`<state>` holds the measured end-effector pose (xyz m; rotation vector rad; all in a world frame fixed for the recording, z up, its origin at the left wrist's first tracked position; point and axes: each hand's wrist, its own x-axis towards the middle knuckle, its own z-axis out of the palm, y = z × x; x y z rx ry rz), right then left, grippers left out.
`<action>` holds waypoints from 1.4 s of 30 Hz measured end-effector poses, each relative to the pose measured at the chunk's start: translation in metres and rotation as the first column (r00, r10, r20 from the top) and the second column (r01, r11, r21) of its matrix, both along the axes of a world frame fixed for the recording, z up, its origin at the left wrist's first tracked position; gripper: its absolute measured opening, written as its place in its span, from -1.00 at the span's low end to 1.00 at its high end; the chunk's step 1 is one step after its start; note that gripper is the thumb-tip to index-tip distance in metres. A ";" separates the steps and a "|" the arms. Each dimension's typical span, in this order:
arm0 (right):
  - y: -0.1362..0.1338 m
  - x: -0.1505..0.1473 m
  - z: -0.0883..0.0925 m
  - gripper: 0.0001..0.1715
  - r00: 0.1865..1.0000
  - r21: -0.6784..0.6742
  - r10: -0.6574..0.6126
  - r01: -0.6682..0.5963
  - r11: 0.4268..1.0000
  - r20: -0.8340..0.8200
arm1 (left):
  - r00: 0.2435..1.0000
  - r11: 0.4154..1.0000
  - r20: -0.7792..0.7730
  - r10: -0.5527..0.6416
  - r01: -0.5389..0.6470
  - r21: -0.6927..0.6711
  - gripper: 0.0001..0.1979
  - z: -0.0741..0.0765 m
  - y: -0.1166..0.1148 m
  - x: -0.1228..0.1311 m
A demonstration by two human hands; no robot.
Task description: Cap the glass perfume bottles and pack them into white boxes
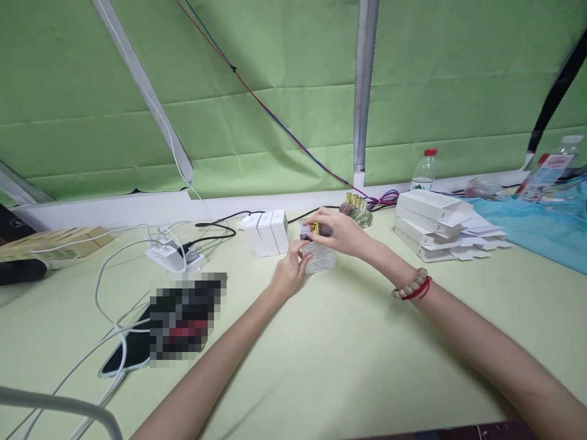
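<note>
A small white box [321,260] with printed text stands on the pale table. My left hand [290,269] grips its left side, fingers closed round the edge. Over the box's top is my right hand [337,229], its fingers closed on a small bottle with a gold cap [314,228]. The bottle's lower part is hidden by the box and fingers. Just left of my hands, several white boxes [271,232] stand upright side by side. Behind my right hand are several small glass bottles with gold tops [362,215].
Flattened white cartons [431,223] are stacked at the right, near a blue cloth [532,229] and plastic bottles [424,171]. At the left lie a power strip [167,256], white cables, a tablet [132,348] and yellow boxes [68,243].
</note>
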<state>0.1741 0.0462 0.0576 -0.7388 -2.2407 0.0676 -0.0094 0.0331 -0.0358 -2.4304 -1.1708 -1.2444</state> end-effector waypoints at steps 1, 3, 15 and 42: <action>0.001 0.000 -0.001 -0.69 1.000 0.000 0.005 -0.005 1.000 -0.003 | 1.000 1.000 0.000 -0.001 0.001 -0.005 -0.70 0.000 0.000 0.000; 0.004 0.000 -0.002 -0.69 1.000 0.002 0.018 -0.018 1.000 -0.007 | 1.000 1.000 0.005 -0.001 0.001 -0.017 -0.70 0.001 -0.001 0.001; 0.008 0.002 -0.008 -0.78 0.999 -0.065 -0.036 0.034 0.997 -0.039 | 1.000 0.999 0.009 -0.003 0.004 -0.033 -0.69 0.000 -0.001 0.000; 0.007 0.005 0.000 -0.80 0.980 0.126 -0.126 0.107 0.986 0.152 | 0.989 0.983 0.028 0.143 -0.139 -0.122 -0.52 -0.004 0.000 -0.005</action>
